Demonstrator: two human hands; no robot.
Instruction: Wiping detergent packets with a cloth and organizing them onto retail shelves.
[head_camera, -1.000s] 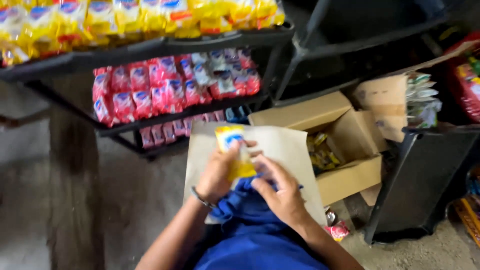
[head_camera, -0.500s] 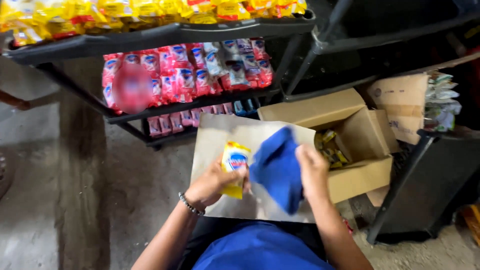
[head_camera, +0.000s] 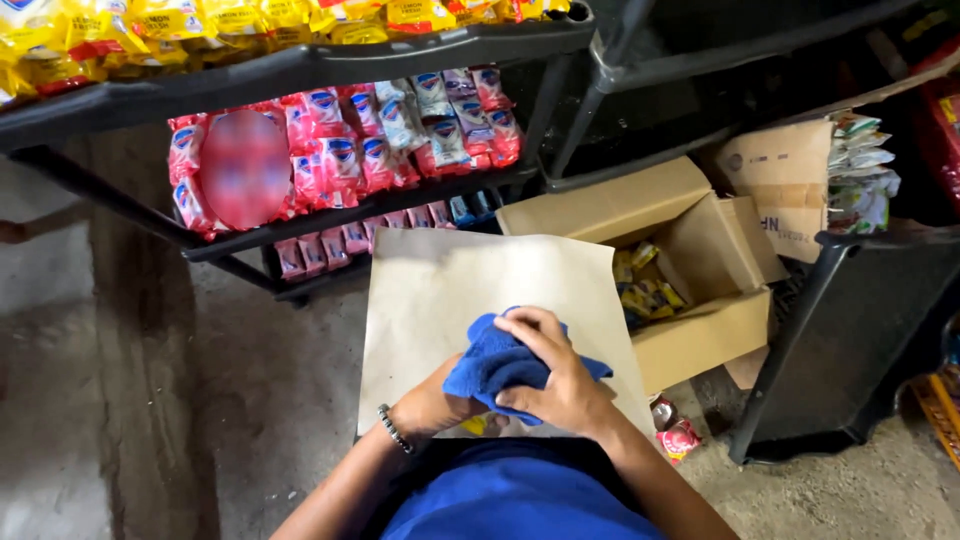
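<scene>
right hand (head_camera: 560, 385) grip: clenched over blue cloth (head_camera: 495, 365) | left hand (head_camera: 435, 405) grip: under cloth, cannot tell | beneath: brown paper (head_camera: 440, 290)

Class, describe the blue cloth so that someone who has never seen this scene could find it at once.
Find the brown paper sheet beside the open cardboard box. At its near edge, both hands bunch the blue cloth; it is the only soft blue thing there.

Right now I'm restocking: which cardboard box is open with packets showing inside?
The box right of the brown sheet: flaps up, yellow packets inside.
</scene>
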